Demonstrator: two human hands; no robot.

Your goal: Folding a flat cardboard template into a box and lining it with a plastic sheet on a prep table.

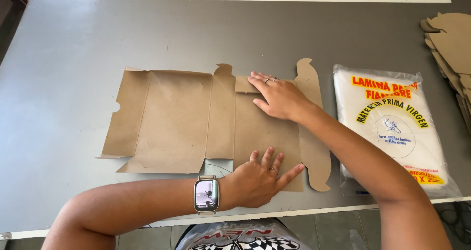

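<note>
We record a grey table [73, 58] with a pale front edge, a strip of brick wall running above its far edge. In the head view, one flat brown cardboard box blank [171, 117] lies unfolded at the table's centre, its creased panels and rounded tabs spread out. The left hand [260, 174] lies palm down on the blank's near edge, fingers spread apart and flat, gripping nothing; a smartwatch [206, 194] sits on that wrist. The right hand [278, 97] presses flat on the blank's far right panel, fingers extended and close together, fingertips on a small folded flap; it clasps nothing. We count two rings, one on each hand. Just right of the blank lies one clear plastic packet of white sheets [392, 132], its near corner covered by the right forearm. At the far right edge we note a stack of further cardboard blanks [451, 49], cut off by the frame, so we cannot count them. A small pale patch beneath the blank's near edge is unclear.
</note>
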